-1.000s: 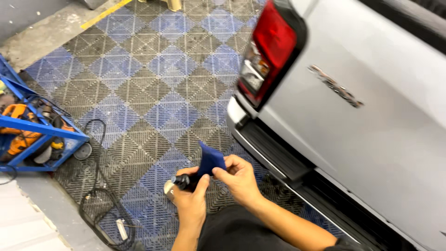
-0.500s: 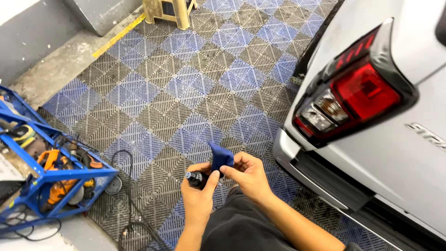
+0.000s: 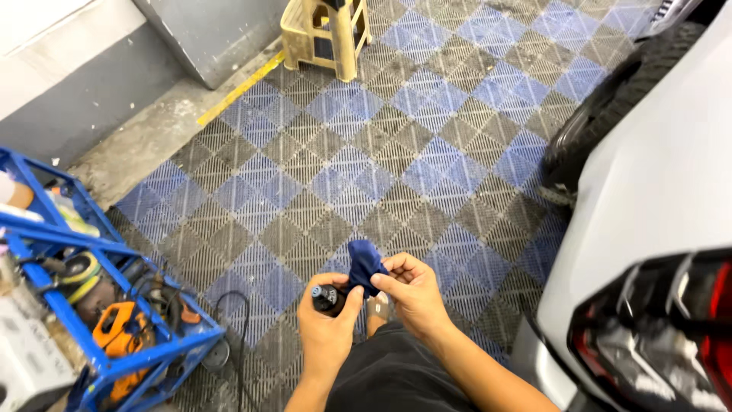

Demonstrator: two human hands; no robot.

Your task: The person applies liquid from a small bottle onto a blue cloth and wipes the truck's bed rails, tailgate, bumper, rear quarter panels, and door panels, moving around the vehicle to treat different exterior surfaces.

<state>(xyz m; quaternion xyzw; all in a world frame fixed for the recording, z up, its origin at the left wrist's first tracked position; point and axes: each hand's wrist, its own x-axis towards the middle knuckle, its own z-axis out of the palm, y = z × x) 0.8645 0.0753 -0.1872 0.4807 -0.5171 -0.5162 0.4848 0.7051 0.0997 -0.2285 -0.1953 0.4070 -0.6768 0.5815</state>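
Our left hand (image 3: 326, 329) wraps snugly round a small dark bottle (image 3: 328, 297), its grip closed about the body with the thumb up near the cap. Our right hand (image 3: 412, 294) pinches a dark blue cloth (image 3: 364, 263) between thumb and fingertips, the folded part touching the bottle's top. To do this well, we judge it best to hold the bottle steady and upright and press the cloth flat against the opening, so nothing runs down past the fingers. The cloth looks soft and bunched, deep blue, rising in a peak above both hands; the bottle is black with a pale ring at its cap. Both sit in front of our lap, above the grey-and-blue grid floor (image 3: 366, 152), between the blue tool cart (image 3: 114, 358) and the white vehicle (image 3: 656, 198).
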